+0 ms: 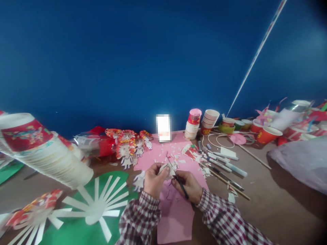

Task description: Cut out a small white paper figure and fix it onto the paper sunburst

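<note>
While holding a pale paper piece (pixel 172 172) in the left hand (pixel 154 180) and dark scissors (pixel 182 188) in the right hand (pixel 190 185), between side edges of pink paper (pixel 153 151), could overcut by letting either slip.

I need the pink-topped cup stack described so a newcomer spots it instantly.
Start at the blue backdrop, then drop to the pink sheet before it. At the sheet's far edge, toward the right, stands the cup stack. Its pink top sets it apart from the leaning, white-rimmed stack to its right.
</note>
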The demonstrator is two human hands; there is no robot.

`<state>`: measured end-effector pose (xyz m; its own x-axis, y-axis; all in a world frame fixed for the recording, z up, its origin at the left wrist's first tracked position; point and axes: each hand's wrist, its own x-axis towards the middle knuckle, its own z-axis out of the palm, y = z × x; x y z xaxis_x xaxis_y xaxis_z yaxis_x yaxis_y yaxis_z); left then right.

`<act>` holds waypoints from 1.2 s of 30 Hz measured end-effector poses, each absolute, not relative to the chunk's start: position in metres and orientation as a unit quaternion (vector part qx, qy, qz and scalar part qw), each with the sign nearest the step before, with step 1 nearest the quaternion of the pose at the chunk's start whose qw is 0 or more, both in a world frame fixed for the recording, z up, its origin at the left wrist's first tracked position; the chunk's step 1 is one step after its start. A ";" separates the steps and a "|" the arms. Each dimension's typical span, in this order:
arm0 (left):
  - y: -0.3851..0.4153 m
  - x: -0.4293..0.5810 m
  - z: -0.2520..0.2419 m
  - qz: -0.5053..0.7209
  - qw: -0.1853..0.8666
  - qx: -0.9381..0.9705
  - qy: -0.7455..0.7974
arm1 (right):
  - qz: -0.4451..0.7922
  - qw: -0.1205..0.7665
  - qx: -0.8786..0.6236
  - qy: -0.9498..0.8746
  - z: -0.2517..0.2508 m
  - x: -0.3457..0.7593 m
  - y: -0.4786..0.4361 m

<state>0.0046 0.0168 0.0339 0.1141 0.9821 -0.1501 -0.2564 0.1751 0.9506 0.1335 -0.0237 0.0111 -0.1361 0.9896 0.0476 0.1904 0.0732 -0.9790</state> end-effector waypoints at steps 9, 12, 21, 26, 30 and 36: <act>0.017 0.005 0.030 0.503 0.623 0.407 0.439 | 0.457 0.432 -0.506 -0.590 0.018 0.132 -0.026; 0.017 0.004 0.031 0.505 0.615 0.415 0.440 | 0.459 0.428 -0.508 -0.591 0.019 0.132 -0.026; 0.015 0.003 0.036 0.515 0.622 0.399 0.436 | 0.446 0.423 -0.505 -0.606 0.024 0.131 -0.027; 0.015 0.002 0.036 0.518 0.621 0.409 0.423 | 0.445 0.423 -0.501 -0.609 0.024 0.130 -0.027; 0.015 0.001 0.036 0.516 0.614 0.426 0.419 | 0.450 0.416 -0.498 -0.613 0.023 0.131 -0.027; 0.016 0.002 0.035 0.511 0.615 0.414 0.435 | 0.450 0.408 -0.505 -0.613 0.019 0.132 -0.027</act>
<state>0.0016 0.0159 0.0350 0.1002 0.9886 -0.1125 -0.2687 0.1357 0.9536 0.1317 -0.0267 0.0189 -0.1575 0.9864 0.0464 0.2520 0.0856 -0.9639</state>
